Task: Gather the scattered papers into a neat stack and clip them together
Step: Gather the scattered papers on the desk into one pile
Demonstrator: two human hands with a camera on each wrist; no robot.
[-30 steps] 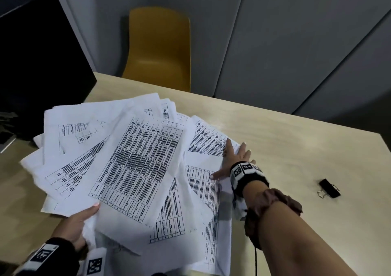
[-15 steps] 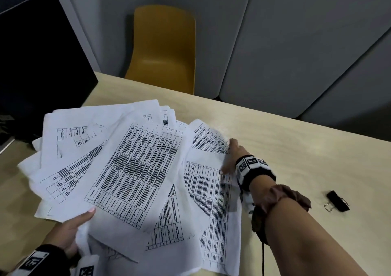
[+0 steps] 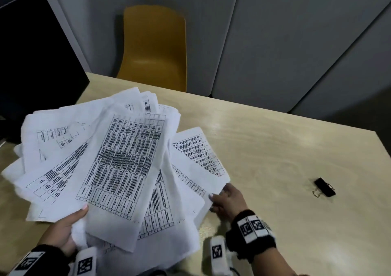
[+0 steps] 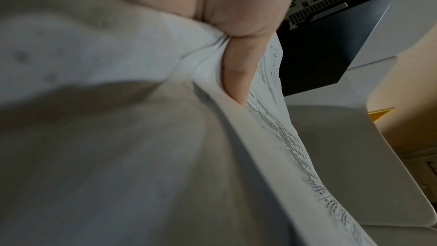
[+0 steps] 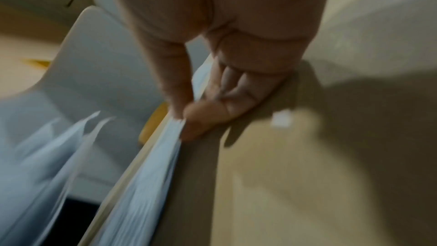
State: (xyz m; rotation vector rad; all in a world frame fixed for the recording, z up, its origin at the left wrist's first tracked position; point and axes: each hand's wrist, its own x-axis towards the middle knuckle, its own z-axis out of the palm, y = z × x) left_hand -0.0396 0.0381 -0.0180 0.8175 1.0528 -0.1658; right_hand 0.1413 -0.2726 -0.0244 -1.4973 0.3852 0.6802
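Note:
Several white printed papers (image 3: 118,165) fan out loosely over the left half of the light wooden table (image 3: 275,148). My left hand (image 3: 69,225) grips the fan at its near left corner, thumb on top of the papers (image 4: 272,119). My right hand (image 3: 224,201) pinches the near right corner of the rightmost sheets (image 5: 163,154) between thumb and fingers, lifting them off the table. A black binder clip (image 3: 323,188) lies alone on the table to the right, well apart from both hands.
A yellow chair (image 3: 154,49) stands behind the table's far edge. A black computer case (image 3: 31,59) sits at the table's left end, close to the papers. Grey wall panels rise behind.
My right hand left the far right sheets, drew back toward me and now pinches their near corner. The fan of papers has shifted and lifted in the left hand.

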